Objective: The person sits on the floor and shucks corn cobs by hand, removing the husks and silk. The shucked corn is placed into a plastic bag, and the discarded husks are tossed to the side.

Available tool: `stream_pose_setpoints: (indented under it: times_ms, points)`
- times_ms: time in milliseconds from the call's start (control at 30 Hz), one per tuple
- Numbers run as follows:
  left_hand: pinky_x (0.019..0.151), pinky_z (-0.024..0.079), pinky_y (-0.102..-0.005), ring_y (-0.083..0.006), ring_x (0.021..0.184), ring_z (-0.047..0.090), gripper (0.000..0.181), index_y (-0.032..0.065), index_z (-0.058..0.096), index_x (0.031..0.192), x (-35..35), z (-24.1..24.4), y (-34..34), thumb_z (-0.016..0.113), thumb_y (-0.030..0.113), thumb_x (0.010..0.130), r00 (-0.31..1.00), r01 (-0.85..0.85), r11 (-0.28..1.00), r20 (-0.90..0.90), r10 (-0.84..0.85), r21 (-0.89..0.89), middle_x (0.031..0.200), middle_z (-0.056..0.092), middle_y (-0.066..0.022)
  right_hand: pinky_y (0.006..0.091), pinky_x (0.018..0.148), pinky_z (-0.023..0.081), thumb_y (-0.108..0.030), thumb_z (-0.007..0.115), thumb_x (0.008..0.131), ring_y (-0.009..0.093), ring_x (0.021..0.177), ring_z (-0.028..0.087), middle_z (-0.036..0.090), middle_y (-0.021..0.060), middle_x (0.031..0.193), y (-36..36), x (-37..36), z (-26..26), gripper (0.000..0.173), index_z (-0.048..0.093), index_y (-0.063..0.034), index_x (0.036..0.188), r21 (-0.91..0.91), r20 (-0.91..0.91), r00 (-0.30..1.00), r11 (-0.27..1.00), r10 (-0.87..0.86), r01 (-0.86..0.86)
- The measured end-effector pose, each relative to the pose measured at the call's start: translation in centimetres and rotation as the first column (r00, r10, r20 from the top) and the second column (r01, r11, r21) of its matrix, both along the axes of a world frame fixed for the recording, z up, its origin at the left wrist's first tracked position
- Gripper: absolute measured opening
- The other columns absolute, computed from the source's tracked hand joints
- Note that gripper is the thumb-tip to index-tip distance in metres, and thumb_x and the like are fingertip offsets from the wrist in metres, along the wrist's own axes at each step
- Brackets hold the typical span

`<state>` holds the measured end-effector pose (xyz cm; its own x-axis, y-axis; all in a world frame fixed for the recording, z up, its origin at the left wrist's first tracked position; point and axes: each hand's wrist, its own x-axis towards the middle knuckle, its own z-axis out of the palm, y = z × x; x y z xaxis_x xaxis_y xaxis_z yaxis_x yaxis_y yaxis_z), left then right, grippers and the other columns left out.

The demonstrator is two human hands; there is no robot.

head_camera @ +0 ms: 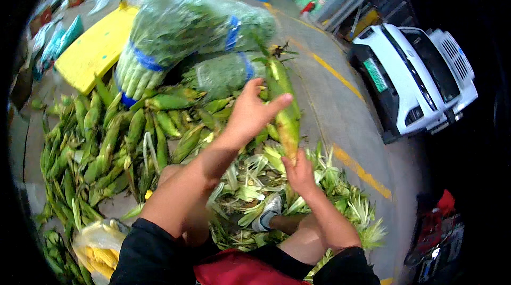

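An ear of corn in its green husk (284, 103) stands nearly upright in front of me, its lower end browned. My right hand (300, 173) grips it at that lower end. To the left of the ear is my left hand (255, 109), with fingers apart and the thumb across the front of the husk; whether it touches cannot be told. Below both hands lie loose stripped husks (251, 177) around my shoe (268, 213). A heap of unhusked corn ears (107, 145) spreads over the ground to my left.
A plastic bag of peeled yellow corn (100, 259) sits at lower left. Beyond the heap lie plastic-wrapped bundles of green vegetables (167, 29) with blue tape and a yellow board (98, 49). A white vehicle (419, 77) stands at right, past the yellow floor line (361, 171).
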<state>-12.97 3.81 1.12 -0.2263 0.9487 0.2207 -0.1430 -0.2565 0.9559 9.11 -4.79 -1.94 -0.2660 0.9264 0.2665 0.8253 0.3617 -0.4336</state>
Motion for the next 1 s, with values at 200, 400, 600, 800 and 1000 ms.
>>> stream_pose_setpoints:
  times_ms: [200, 400, 600, 800, 1000]
  points:
    - [0.08, 0.055, -0.0374, -0.022, 0.093, 0.067, 0.056, -0.0017, 0.061, 0.12, 8.0, -0.8, -2.5, 0.085, 0.027, 0.078, 0.942, 0.32, 0.918, 0.181, -0.282, -0.235, 0.106, 0.07, -0.0124, 0.0433, 0.088, 0.051, -0.043, 0.07, 0.093, 0.033, 0.109, 0.063, 0.062, 0.0238, 0.115, -3.3, 4.8, -1.4, 0.068, 0.045, 0.0014, 0.138, -0.199, -0.122, 0.97, 0.953, 0.209, -0.23]
    - [0.082, 0.055, -0.0361, -0.021, 0.09, 0.068, 0.052, -0.0043, 0.059, 0.117, 9.2, -0.4, -6.1, 0.083, 0.011, 0.074, 0.906, 0.272, 0.96, -0.355, -0.232, 0.068, 0.102, 0.071, -0.0128, 0.0376, 0.088, 0.052, -0.046, 0.062, 0.099, 0.023, 0.101, 0.063, 0.058, 0.0177, 0.122, 2.1, 5.5, -1.5, 0.06, 0.049, -0.0003, 0.136, -0.094, -0.65, 0.729, 0.929, 0.215, -0.359]
    - [0.086, 0.053, -0.0393, -0.0316, 0.095, 0.068, 0.06, -0.0076, 0.058, 0.121, 11.8, -4.0, -5.2, 0.082, 0.014, 0.071, 0.681, 0.308, 0.95, -0.708, -0.188, 0.043, 0.11, 0.068, -0.0192, 0.0396, 0.072, 0.05, -0.047, 0.055, 0.102, 0.024, 0.091, 0.065, 0.061, 0.018, 0.096, 2.5, 10.5, 0.4, 0.049, 0.054, 0.0014, 0.105, 0.01, -0.7, 0.712, 0.998, 0.056, -0.069]
    - [0.094, 0.05, -0.0473, -0.0425, 0.106, 0.062, 0.065, -0.0048, 0.06, 0.119, 13.6, -5.6, -4.3, 0.085, 0.025, 0.067, 0.493, 0.431, 0.895, -0.861, -0.123, 0.119, 0.114, 0.066, -0.0233, 0.0469, 0.065, 0.045, -0.04, 0.056, 0.102, 0.037, 0.068, 0.06, 0.058, 0.0215, 0.074, 2.1, 11.7, -0.2, 0.043, 0.053, 0.0017, 0.093, 0.055, -0.704, 0.709, 0.993, -0.034, 0.103]
    - [0.087, 0.053, -0.0428, -0.0394, 0.095, 0.066, 0.062, -0.0071, 0.058, 0.12, 16.0, -4.4, -5.2, 0.082, 0.021, 0.07, 0.481, 0.421, 0.903, -0.865, -0.144, 0.084, 0.108, 0.067, -0.0227, 0.0387, 0.053, 0.048, -0.044, 0.046, 0.107, 0.02, 0.059, 0.06, 0.057, 0.0094, 0.068, 3.2, 12.7, -0.4, 0.046, 0.055, -0.0011, 0.09, -0.189, -0.904, 0.338, 0.953, -0.263, 0.236]
